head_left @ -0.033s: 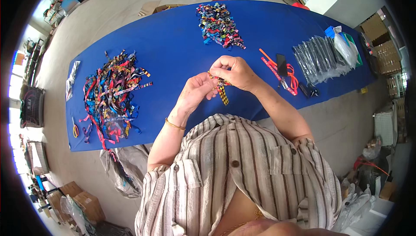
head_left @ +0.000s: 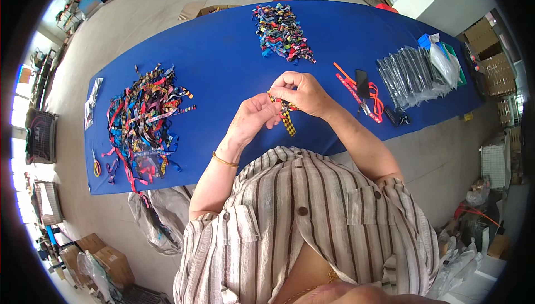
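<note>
Both bare hands meet above the near middle part of a long table (head_left: pixel 223 47) covered in smooth, deep-blue sheeting. Between them is a narrow, flat woven strip in a yellow-and-black check (head_left: pixel 287 124), with some red showing by the fingers; its free end hangs down toward the wearer. The left hand (head_left: pixel 257 112) has thumb and fingers drawn narrow, pinching the strip from the left. The right hand (head_left: pixel 301 93) has thumb and forefinger closed together on it from the right; its other fingers are curled, and their exact contact cannot be told.

To the left lies a loose, tangled heap of multicoloured patterned fabric strips (head_left: pixel 147 111), some ends trailing over the near edge. Left of its near end are scissors with yellow-orange looped handles (head_left: pixel 97 168). At the far middle, short looped pieces of multicoloured fabric (head_left: pixel 283 33) are set in a dense, roughly rectangular block.

On the right, a flat, dark rectangular phone (head_left: pixel 362 83) lies against bright orange and pink flat straps (head_left: pixel 378 106). Farther right is a row of glossy, clear-wrapped dark packets (head_left: pixel 412 78), with a crumpled white plastic bag (head_left: pixel 444 65) beside them.
</note>
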Action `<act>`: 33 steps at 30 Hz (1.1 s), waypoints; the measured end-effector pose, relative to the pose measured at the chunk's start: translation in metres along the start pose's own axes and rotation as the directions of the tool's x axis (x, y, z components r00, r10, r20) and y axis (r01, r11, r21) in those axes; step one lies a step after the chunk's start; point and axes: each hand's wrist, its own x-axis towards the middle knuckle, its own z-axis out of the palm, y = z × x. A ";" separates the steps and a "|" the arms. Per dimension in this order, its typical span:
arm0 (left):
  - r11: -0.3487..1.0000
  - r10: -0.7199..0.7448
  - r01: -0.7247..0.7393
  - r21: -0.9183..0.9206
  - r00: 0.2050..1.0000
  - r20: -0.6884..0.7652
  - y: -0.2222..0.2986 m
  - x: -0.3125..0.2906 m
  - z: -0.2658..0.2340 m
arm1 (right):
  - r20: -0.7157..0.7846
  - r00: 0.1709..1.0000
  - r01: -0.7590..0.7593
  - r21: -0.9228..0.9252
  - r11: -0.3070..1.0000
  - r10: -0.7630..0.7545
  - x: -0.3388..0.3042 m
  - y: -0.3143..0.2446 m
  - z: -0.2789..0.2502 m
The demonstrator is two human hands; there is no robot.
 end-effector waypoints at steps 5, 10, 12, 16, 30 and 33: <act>0.998 0.054 -0.054 0.041 0.998 -0.009 -0.004 -0.001 -0.001 | -0.022 0.997 -0.075 0.069 0.995 0.077 0.002 0.007 -0.003; 0.997 0.077 -0.075 0.028 0.991 -0.110 -0.006 0.001 -0.013 | 0.087 0.990 -0.102 -0.054 0.993 0.107 -0.012 0.006 -0.015; 0.995 0.082 -0.075 0.067 0.991 -0.106 -0.013 0.007 -0.019 | 0.070 0.994 -0.083 -0.068 0.994 0.088 -0.015 0.008 -0.014; 0.698 0.516 -0.142 0.702 0.780 -0.355 -0.006 0.006 -0.004 | -0.040 0.991 -0.130 -0.164 0.978 0.125 -0.013 0.010 -0.012; 0.994 0.107 -0.103 0.037 0.985 -0.136 -0.004 -0.001 -0.005 | -0.007 0.982 -0.185 0.106 0.977 0.187 -0.017 -0.007 -0.010; 0.994 0.109 -0.110 0.006 0.985 -0.133 -0.001 -0.002 -0.006 | -0.204 0.978 0.040 -0.015 0.999 -0.042 -0.011 0.006 -0.021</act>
